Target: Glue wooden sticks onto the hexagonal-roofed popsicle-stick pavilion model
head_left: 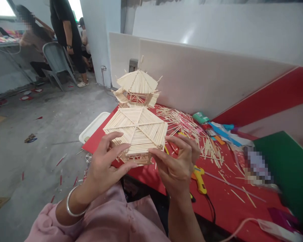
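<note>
I hold a small model house made of thin wooden sticks (137, 129), with a six-sided roof, over the near edge of a red table (224, 205). My left hand (106, 164) grips its left side, thumb and fingers pressed on the roof edge and the base. My right hand (176, 161) grips its right side in the same way. A second stick model (137, 89) with a pointed roof stands on the table just behind the one in my hands.
Loose sticks (192, 129) lie scattered across the table. A yellow glue gun (199, 178) with a cord lies right of my right hand. A white tray (93, 127) sits at the table's left corner. White panels stand behind. People stand by a chair (55, 62) far left.
</note>
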The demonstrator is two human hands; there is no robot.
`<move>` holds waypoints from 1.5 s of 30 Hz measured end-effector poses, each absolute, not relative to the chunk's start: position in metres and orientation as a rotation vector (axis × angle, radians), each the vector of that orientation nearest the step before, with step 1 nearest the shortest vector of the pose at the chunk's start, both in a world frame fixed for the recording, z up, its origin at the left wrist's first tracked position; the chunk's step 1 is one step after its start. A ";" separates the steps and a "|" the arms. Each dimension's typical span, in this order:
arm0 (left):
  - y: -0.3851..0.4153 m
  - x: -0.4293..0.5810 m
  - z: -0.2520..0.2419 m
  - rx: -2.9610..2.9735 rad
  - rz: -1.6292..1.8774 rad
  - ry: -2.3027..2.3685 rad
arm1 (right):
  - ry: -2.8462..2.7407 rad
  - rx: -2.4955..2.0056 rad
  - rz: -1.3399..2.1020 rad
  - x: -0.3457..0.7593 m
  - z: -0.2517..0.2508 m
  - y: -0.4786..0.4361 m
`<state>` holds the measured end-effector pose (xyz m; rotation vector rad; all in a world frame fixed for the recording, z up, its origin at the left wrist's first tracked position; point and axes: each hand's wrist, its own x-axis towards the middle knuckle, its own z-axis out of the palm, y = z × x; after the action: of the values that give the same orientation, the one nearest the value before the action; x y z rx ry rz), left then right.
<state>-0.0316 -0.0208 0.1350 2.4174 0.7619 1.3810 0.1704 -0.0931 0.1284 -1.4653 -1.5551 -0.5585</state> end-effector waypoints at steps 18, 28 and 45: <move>-0.020 -0.019 0.130 2.341 1.381 0.762 | -1.623 -1.553 -0.577 0.163 0.132 -0.097; -0.021 -0.019 0.132 2.355 1.376 0.763 | -1.445 -1.554 -0.748 0.151 0.110 -0.111; -0.019 -0.019 0.132 2.386 1.361 0.743 | -1.449 -1.546 -0.729 0.153 0.108 -0.109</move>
<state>-0.0188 -0.0193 0.1319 2.3863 0.7428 1.3611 0.1528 -0.1087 0.1076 -1.5461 -1.4490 -0.7291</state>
